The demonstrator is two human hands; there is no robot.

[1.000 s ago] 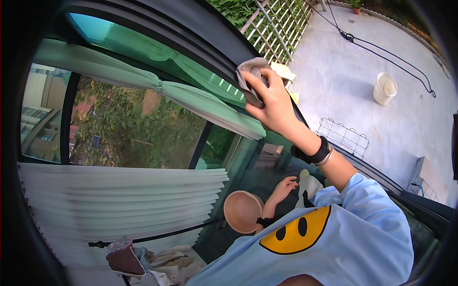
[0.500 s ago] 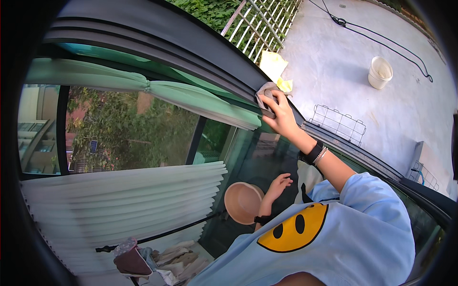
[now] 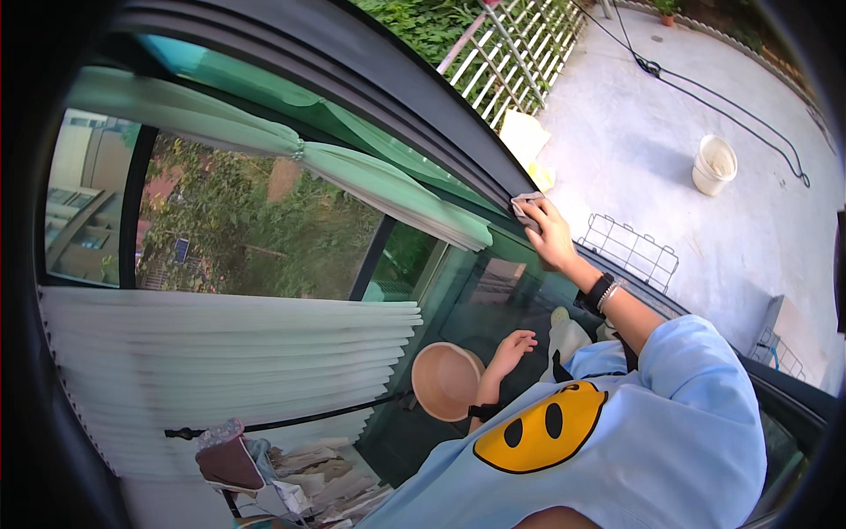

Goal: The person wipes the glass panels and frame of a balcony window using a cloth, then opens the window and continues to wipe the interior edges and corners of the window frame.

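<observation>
The right hand (image 3: 551,236) is at the upper centre-right of the frame, fingers pressed together on a grey cloth (image 3: 526,204) and pinning it flat against the dark window frame (image 3: 414,123). The left hand (image 3: 513,344) is lower, at centre, with its fingers loosely apart and gripping nothing I can see. It lies just beside the rim of a pink basin (image 3: 445,381). I cannot tell whether the wrist props the basin.

The likeliest slip is the cloth. Only the fingertips seem to hold it, near one end, so a hard stroke along the frame's edge could bunch it or pull it free, and it would fall past the frame to the concrete yard (image 3: 670,132) at upper right.

The right arm is stretched far out. Leaning further could shift the body against the basin and tip it.

Pushing sideways could also drag the cloth onto the glass (image 3: 458,291) and smear it.
</observation>
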